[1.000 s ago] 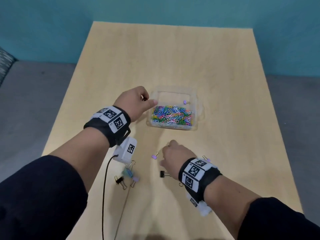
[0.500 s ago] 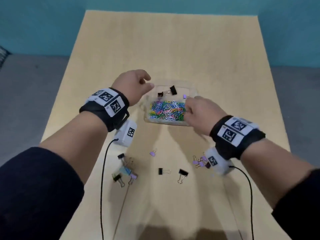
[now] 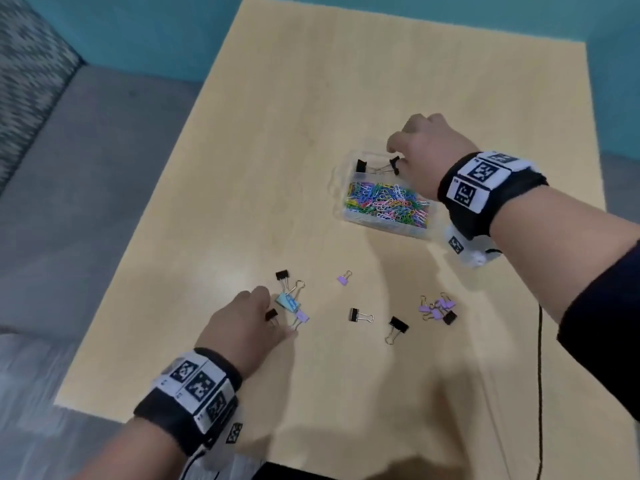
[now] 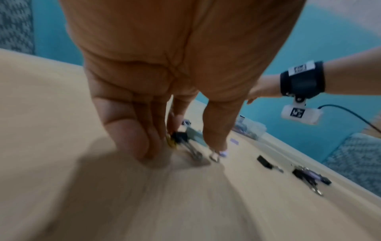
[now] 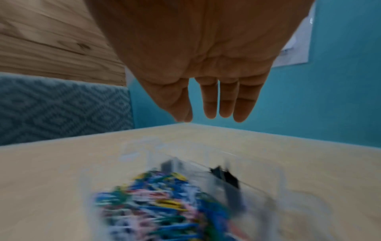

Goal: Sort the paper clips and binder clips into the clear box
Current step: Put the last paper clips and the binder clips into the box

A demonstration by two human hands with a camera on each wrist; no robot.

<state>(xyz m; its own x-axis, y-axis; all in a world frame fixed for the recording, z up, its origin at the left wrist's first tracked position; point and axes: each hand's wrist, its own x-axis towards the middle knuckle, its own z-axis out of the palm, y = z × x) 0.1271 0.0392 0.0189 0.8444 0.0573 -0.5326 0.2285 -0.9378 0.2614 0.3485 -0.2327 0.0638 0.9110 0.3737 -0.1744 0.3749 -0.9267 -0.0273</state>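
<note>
The clear box lies at the right of the table; its near part is full of coloured paper clips and two black binder clips lie in the far part. My right hand hovers over that far part, and in the right wrist view the right hand has straight fingers and holds nothing. My left hand is down at a cluster of binder clips, index finger and thumb spread on either side of a black binder clip. A blue clip and a purple clip lie against it.
More binder clips are loose on the wooden table: a purple one, two black ones, and a purple cluster. A black cable trails at the right. Grey floor lies beyond the left edge.
My left hand has come back from the box's edge to the clip cluster at the near left. My right hand went from the table to the box. Black binder clips now lie in the box.
</note>
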